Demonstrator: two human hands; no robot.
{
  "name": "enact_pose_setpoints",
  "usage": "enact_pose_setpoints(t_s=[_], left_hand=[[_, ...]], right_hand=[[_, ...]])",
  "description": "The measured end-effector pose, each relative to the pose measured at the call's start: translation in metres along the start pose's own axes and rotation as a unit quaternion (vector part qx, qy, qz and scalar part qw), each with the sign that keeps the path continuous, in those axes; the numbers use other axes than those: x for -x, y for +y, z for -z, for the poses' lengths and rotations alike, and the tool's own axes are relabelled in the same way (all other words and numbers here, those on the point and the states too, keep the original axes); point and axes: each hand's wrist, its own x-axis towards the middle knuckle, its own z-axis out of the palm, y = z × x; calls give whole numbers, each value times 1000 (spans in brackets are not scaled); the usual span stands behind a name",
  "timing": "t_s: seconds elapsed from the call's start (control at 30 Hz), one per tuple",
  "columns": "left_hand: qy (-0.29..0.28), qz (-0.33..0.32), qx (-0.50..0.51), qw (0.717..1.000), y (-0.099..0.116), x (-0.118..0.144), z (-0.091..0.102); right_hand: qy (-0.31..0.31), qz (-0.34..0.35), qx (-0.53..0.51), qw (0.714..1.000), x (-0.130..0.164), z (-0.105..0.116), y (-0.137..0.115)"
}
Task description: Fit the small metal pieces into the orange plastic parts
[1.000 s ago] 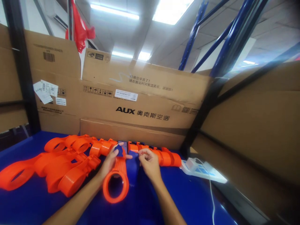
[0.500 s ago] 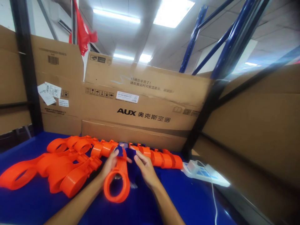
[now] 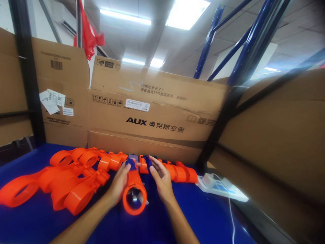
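Note:
My left hand [image 3: 118, 184] grips an orange plastic part [image 3: 134, 191] with a wide ring end that faces me, lifted a little off the blue table [image 3: 177, 220]. A small blue piece [image 3: 131, 165] sits at the part's far end, under my left thumb. My right hand [image 3: 160, 179] is just right of the part, fingers partly spread, with a small blue piece [image 3: 148, 162] at its fingertips.
A heap of orange ringed parts [image 3: 58, 183] lies at the left. A row of orange parts [image 3: 177, 171] runs along the cardboard boxes [image 3: 152, 115] at the back. A white power strip [image 3: 220, 188] with a cable lies at the right, by a black post [image 3: 218, 125].
The orange part has turned so its ring end faces me more squarely and sits slightly right. My right hand has moved up toward the part's far end.

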Motion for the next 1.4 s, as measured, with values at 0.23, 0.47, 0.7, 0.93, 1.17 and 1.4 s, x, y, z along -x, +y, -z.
enact_pose_setpoints(t_s=[0.23, 0.47, 0.7, 0.93, 1.17, 1.4], left_hand=[[-4, -70, -79, 994, 4, 0, 0], [-35, -66, -113, 991, 4, 5, 0], [-43, -61, -129, 989, 6, 5, -2], [-40, -61, -132, 989, 7, 8, -3], [-52, -47, -126, 990, 10, 6, -2], [-83, -70, -115, 987, 11, 7, 0]], right_hand=[[-68, 121, 154, 978, 3, 13, -9], [-86, 166, 206, 960, 2, 13, -10], [-86, 165, 206, 961, 2, 13, -8], [-89, 154, 202, 963, 3, 13, -10], [-105, 147, 195, 964, 3, 13, -13], [-123, 122, 206, 963, 5, 18, -11]])
